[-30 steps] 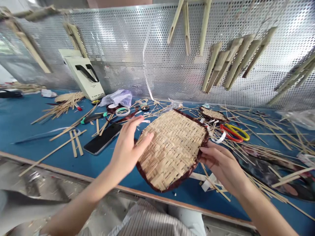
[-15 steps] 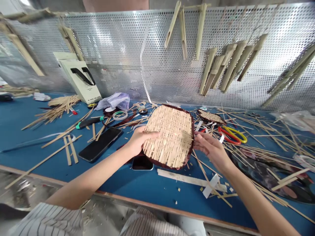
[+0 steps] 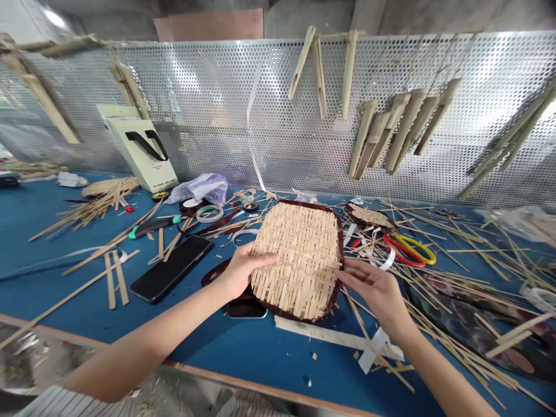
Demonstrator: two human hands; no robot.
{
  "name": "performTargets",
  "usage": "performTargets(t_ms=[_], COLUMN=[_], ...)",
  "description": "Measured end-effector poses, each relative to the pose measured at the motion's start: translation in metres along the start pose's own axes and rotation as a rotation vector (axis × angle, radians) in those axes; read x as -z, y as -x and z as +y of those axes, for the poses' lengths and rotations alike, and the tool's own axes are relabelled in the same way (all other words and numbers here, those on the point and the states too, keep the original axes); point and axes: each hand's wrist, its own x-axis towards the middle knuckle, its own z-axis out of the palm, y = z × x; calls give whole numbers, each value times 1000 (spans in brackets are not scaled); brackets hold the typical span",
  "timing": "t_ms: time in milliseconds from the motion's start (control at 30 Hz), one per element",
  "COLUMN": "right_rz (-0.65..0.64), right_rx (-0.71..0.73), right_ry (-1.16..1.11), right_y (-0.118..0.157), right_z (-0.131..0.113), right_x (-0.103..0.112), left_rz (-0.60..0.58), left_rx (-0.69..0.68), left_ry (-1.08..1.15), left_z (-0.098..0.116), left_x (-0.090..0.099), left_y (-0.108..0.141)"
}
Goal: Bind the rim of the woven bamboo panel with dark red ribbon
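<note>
At the workbench (image 3: 243, 362), left hand (image 3: 243, 271) and right hand (image 3: 371, 289) hold a woven-bamboo tray (image 3: 302, 260).

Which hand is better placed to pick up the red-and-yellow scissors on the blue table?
Right, probably: the right hand sits at the woven bamboo panel's dark-edged side, nearest the red-and-yellow scissors; the left hand is across the panel.

Bright light makes white glare on the metal mesh wall (image 3: 208, 116), and the blue table (image 3: 260, 362) bends at the edges.
</note>
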Motion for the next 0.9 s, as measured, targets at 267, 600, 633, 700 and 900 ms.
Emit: performTargets(t_ms=[267,600,633,700,900], right_rz=[-93,-192,-222,-255,-251], right_rx=[-9,-135,-144,-151,-128], right_ry=[-175,-158,-132,-90,-26], right_y=[-1,1,1,1,3], right_z=[1,4,5,6,4], right_x=[2,-1,-1,-3,-5], left_rz=[-18,50,53,58,53], left_rx=[20,6,-1,-9,-2], left_ry=[16,26,33,42,47], left_z=[-4,-4,-4,-3,-1], left_x=[3,4,4,5,6], left_y=[-2,-4,-4,-4,-4])
